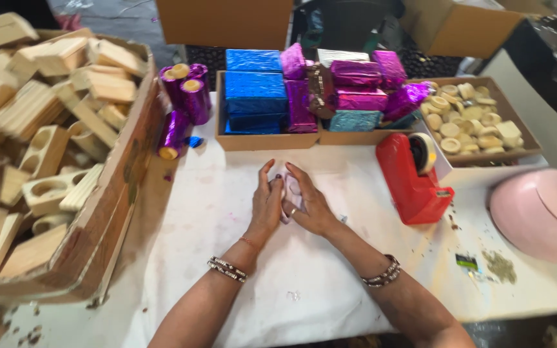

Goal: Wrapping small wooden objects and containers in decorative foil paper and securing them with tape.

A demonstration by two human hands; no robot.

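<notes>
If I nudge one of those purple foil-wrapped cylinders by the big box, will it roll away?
Probably, for the purple cylinder lying on its side: its round body looks free to roll on the white tabletop. The upright ones seem steadier, though they might tip. The foil looks smooth, so maybe slippery.

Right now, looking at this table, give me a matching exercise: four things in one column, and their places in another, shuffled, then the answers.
Things:
1. tape dispenser
2. foil-wrapped cylinders
3. bare wooden blocks
4. pink round object

Places:
A. big cardboard box, far left
B. table's right edge
C. just right of the hands
D. between the big box and the tray of blue blocks

Pairs: 1-C, 2-D, 3-A, 4-B
</notes>
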